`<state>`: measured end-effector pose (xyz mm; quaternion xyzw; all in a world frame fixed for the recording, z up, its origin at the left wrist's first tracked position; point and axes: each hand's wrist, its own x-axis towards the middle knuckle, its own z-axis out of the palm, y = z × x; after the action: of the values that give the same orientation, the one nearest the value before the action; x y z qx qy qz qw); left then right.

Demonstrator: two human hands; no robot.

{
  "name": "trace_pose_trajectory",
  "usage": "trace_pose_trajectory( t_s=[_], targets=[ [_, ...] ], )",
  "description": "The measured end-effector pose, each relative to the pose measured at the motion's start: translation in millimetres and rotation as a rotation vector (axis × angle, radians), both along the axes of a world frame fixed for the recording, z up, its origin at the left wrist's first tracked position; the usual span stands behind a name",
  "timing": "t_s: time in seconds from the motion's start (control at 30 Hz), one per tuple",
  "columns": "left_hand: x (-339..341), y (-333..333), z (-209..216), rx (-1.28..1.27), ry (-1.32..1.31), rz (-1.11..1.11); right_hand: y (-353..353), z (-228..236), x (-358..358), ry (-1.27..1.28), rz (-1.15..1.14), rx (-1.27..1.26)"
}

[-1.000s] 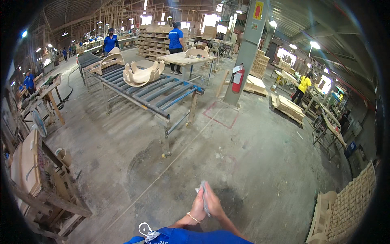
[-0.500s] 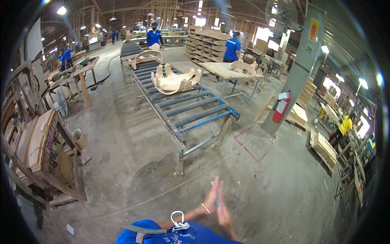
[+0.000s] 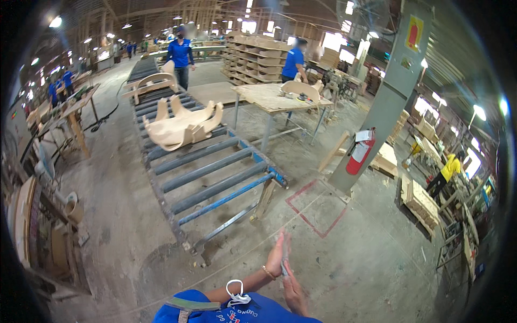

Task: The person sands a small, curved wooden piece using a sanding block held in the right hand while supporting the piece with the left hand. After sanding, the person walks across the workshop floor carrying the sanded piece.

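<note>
Low in the head view, my left hand point(image 3: 276, 260) and my right hand point(image 3: 294, 294) meet palm to palm in front of my blue shirt point(image 3: 245, 311). The left one, with a bracelet at its wrist, has its fingers stretched out and pointing forward. Flat fingers of the right lie against it. A narrow greyish patch shows between them; blur hides what it is. Ahead and to the left, apart from both hands, stands a roller conveyor point(image 3: 202, 182). On its rollers rest curved pale wooden frames point(image 3: 180, 126).
A wooden worktable point(image 3: 258, 97) holding a power tool stands beyond the conveyor. To the right a grey column point(image 3: 383, 116) carries a red fire extinguisher point(image 3: 360, 154). Stacked boards point(image 3: 419, 205) lie farther right. One person point(image 3: 180, 54) in blue stands behind the conveyor; another point(image 3: 293, 63) is by the table.
The conveyor and the wooden frames look nearer and have shifted left in view. My hands stay together, slightly lower. The person behind the conveyor also appears larger.
</note>
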<state>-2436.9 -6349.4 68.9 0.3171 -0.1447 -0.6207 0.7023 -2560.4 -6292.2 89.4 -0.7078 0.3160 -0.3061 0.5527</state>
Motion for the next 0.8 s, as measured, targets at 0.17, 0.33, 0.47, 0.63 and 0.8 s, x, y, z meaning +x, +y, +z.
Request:
trace_pose_trajectory(
  t_s=[0.17,0.33,0.47,0.63,0.8],
  targets=[
    [-80.9,-82.7,0.8,0.105,-0.042,-0.282,-113.2,17.3,-35.8,-0.204,-0.322,0.186],
    [-92.1,-212.8,-14.8,0.25,0.126,-0.248,-227.6,-6.4,-61.1,-0.12,-0.238,0.209],
    [-72.5,-317.8,-9.3,0.207,-0.013,-0.113,-321.4,-7.9,-57.6,-0.008,-0.073,0.151],
    [-92.3,-393.5,3.5,0.057,0.033,-0.046,-454.9,28.4,-51.9,-0.001,0.018,0.213],
    [-49.3,-488.4,-29.3,-0.027,-0.082,0.207,-544.6,-16.2,-34.1,0.072,0.223,-0.07]
  ],
)
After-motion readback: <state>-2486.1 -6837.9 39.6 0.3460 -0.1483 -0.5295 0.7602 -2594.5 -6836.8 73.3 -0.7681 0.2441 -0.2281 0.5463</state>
